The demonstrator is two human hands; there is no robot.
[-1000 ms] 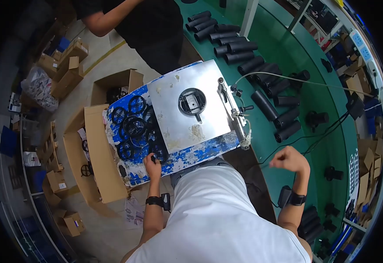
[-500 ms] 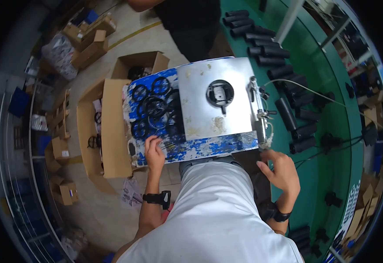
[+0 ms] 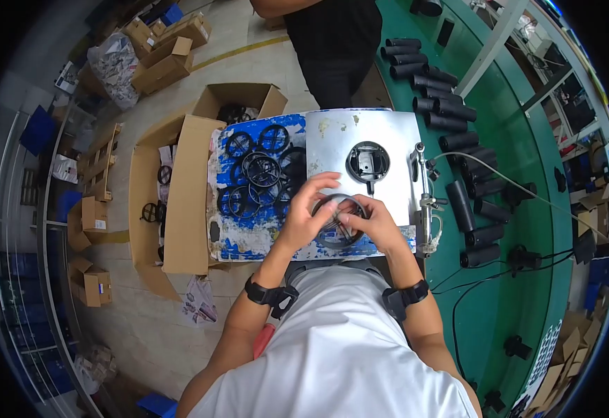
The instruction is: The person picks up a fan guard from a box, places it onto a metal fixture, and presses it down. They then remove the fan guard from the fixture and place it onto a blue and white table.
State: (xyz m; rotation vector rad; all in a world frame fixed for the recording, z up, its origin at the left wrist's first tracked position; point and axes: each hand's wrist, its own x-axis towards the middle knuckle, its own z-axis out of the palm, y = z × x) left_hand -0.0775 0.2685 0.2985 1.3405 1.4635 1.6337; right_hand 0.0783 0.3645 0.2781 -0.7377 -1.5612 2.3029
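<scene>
Both of my hands meet over the front of the work board, around a black spoked plastic ring. My left hand grips the ring's left side with thumb and fingers. On the opposite side, my right hand pinches the rim, its thumb reaching over the opening. Just beyond the hands lies a metal plate with a round fixture set into it. More black spoked rings are piled on the scuffed blue surface to the left.
A metal cylinder with a hose runs along the plate's right edge. Black tubes lie on the green bench. An open cardboard box with more rings adjoins the board's left side. Another person stands beyond the board.
My hands have come together from opposite sides of the board. They now hold a spoked ring between them. The whole view has shifted slightly.
</scene>
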